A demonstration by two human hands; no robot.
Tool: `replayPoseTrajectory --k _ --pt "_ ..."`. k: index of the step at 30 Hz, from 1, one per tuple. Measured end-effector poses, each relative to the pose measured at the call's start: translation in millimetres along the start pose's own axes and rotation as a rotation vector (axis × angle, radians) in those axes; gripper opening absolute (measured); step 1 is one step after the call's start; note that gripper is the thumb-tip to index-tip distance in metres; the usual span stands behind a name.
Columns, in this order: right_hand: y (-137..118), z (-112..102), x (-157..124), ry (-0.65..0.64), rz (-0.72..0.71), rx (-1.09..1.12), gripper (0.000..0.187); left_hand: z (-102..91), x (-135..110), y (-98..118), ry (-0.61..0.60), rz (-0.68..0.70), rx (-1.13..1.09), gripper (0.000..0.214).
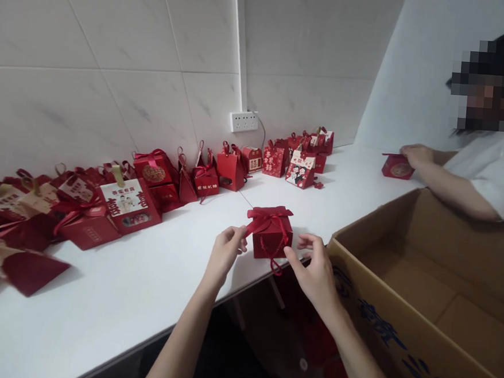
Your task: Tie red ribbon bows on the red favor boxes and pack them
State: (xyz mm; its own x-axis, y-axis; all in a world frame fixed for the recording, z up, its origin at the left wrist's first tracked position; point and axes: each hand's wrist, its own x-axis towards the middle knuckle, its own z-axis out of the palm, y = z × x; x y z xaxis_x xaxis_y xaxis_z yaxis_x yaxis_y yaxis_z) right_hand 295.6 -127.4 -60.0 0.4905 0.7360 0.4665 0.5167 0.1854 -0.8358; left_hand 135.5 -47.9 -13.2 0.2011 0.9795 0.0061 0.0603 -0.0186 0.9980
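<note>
A small red gift box [272, 243] with a ribbon bow on its lid stands upright at the front edge of the white table [177, 264]. A twisted red cord hangs down its near side past the edge. My left hand [227, 250] is closed, pinching the left tail of the red ribbon [256, 224] between thumb and fingers. On the other side, my right hand [315, 268] is open, thumb and fingers apart, close to the box's lower right corner.
Several red gift boxes [130, 203] line the wall at left, with more boxes [300, 169] at the back. A large open cardboard box [380, 324] stands at right. Beyond it, a person's hand [417, 156] holds another red box [397, 166]. A power strip [243, 121] is on the wall.
</note>
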Motion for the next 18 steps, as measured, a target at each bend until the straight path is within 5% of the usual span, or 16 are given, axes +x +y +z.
replayPoseTrajectory --k 9,14,18 --pt "-23.3 1.5 30.1 0.061 -0.289 -0.251 0.007 2.9 -10.2 6.6 -0.185 -0.103 -0.181 0.028" --pt "-25.3 -6.8 40.3 0.096 -0.497 -0.309 0.015 13.0 -14.3 8.6 -0.265 -0.202 -0.414 0.024" --pt "-16.1 -15.4 40.6 0.102 -0.654 -0.431 0.021 15.5 -13.0 -1.3 -0.305 -0.212 -0.355 0.027"
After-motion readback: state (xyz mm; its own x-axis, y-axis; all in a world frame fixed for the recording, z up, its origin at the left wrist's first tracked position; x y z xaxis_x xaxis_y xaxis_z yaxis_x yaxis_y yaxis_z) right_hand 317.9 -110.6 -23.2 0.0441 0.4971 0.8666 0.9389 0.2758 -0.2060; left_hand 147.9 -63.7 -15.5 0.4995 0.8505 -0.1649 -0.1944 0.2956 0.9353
